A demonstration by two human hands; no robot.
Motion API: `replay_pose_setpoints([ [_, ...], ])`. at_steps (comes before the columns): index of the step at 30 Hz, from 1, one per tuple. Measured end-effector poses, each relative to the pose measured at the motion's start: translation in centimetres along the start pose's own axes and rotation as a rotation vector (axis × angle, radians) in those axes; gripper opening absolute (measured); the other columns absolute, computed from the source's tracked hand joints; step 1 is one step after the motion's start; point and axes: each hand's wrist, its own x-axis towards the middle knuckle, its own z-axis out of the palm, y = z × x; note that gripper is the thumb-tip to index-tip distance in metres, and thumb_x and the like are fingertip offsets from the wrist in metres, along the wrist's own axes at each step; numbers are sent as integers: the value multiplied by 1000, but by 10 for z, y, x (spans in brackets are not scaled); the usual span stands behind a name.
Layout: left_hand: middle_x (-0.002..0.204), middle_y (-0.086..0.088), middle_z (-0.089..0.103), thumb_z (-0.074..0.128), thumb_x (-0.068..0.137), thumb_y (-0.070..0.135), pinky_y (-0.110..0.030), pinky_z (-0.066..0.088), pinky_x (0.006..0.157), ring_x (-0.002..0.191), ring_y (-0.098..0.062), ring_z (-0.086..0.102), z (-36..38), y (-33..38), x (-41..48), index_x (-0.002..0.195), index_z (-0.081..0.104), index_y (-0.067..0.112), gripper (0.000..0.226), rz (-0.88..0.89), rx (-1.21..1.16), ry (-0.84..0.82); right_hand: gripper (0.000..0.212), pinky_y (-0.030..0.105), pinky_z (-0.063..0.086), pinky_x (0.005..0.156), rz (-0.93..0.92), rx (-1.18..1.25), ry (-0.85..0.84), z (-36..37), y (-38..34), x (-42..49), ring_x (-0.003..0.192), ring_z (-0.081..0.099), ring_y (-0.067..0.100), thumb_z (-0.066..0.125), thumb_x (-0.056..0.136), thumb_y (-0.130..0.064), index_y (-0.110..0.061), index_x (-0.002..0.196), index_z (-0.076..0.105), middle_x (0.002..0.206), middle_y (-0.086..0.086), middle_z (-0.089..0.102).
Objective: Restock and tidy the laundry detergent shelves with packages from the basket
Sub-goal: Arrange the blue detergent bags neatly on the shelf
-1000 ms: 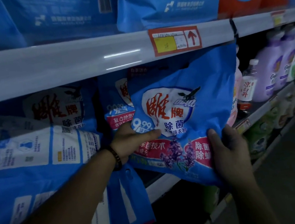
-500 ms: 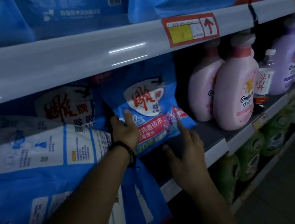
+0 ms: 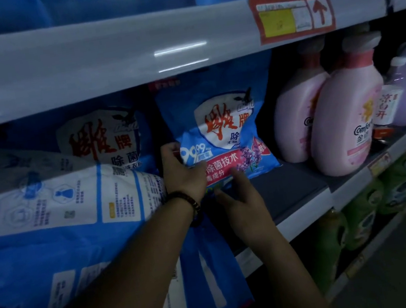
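One glossy, crinkled plastic detergent bag [image 3: 222, 134]

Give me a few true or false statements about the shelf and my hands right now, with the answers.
1. The blue detergent bag stands left of the pink bottles. True.
2. The left hand is off the bag. False: it grips the bag's lower left edge.
3. The arrow on the price tag points down. False: it points up.
4. Green bottles sit on the shelf below. True.
5. The right hand touches the bag's bottom edge with straight fingers. True.
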Motion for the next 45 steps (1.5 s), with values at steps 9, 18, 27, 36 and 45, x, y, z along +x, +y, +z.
replay_pose_setpoints([
  [9,126,-3,62,63,93,0,-35,59,94,111,-21,67,4,0,-2,135,39,16,51,40,150,-15,48,51,55,106,-37,-62,-111,2,-8,10,119,68,18,64,89,-25,-35,135,59,140,7,62],
  [18,142,-13,55,52,103,6,-31,43,106,129,-30,55,-16,59,-41,143,43,6,41,184,375,-149,27,31,58,83,-71,26,77,5,-63,-35,91,71,9,57,96,-10,-25,110,74,97,-9,78],
  [27,111,10,74,62,99,1,-18,55,89,104,-3,70,-137,119,-183,111,70,20,23,279,197,-225,23,51,59,89,-155,-43,-28,26,-88,-142,96,74,14,63,84,-26,-25,106,72,100,-6,78],
  [36,87,-15,78,77,93,28,-38,60,76,77,-25,75,-268,43,-278,89,77,17,11,-177,157,-43,102,43,22,122,-601,-754,-273,66,-48,-202,160,14,27,53,85,-83,-31,167,24,175,5,12],
  [45,98,-9,82,67,92,56,-34,57,60,83,-37,76,-278,54,-260,110,73,15,45,-499,-153,138,92,58,22,125,-553,-763,-201,83,-45,-199,162,8,32,17,91,-85,-32,165,28,176,9,11],
])
